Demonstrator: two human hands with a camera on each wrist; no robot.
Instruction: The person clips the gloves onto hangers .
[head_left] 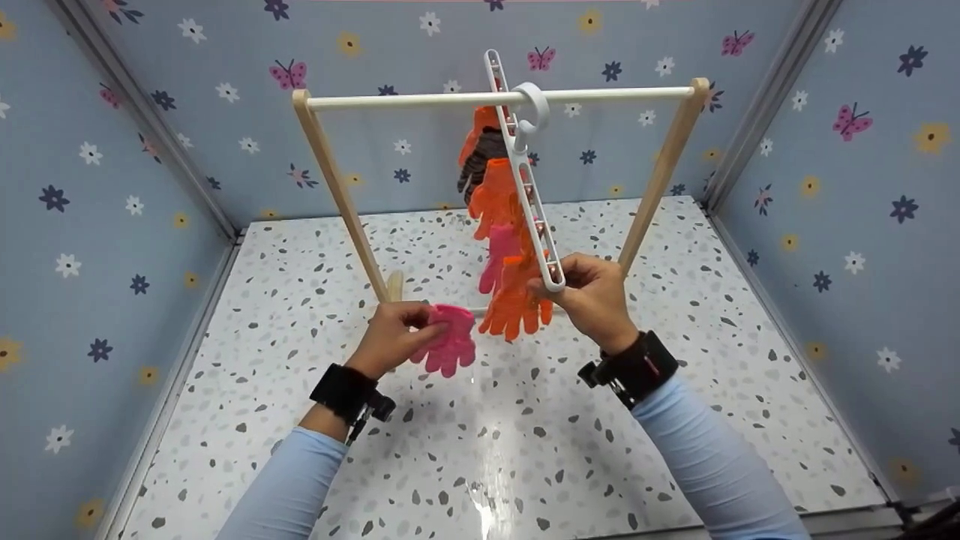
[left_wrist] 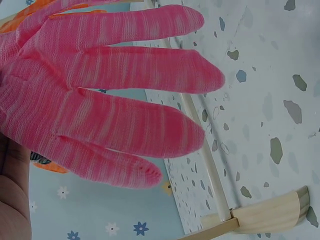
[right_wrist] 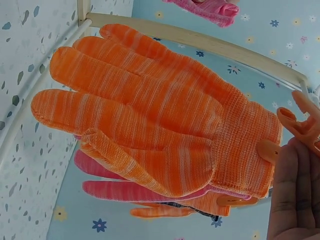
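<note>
My left hand [head_left: 394, 337] pinches a pink knit glove [head_left: 452, 341] by its cuff, the glove's fingers hanging downward. In the left wrist view that pink glove [left_wrist: 110, 95] spreads across the picture. My right hand [head_left: 596, 300] grips the near end of a white clip hanger [head_left: 536, 214], thumb and fingers about its tip. Right at those fingertips, the right wrist view shows an orange clip [right_wrist: 302, 122]. Beside it an orange glove [right_wrist: 150, 115] hangs by its cuff from another clip. Behind this one hang another pink glove [head_left: 501, 251], more orange gloves and a dark striped glove [head_left: 480, 161].
The hanger's hook [head_left: 534, 105] sits over the white bar [head_left: 615, 94] of a rack with wooden posts [head_left: 664, 176]. A speckled white floor panel [head_left: 300, 420] lies beneath. Flower-patterned walls [head_left: 97, 240] stand at the back and both sides.
</note>
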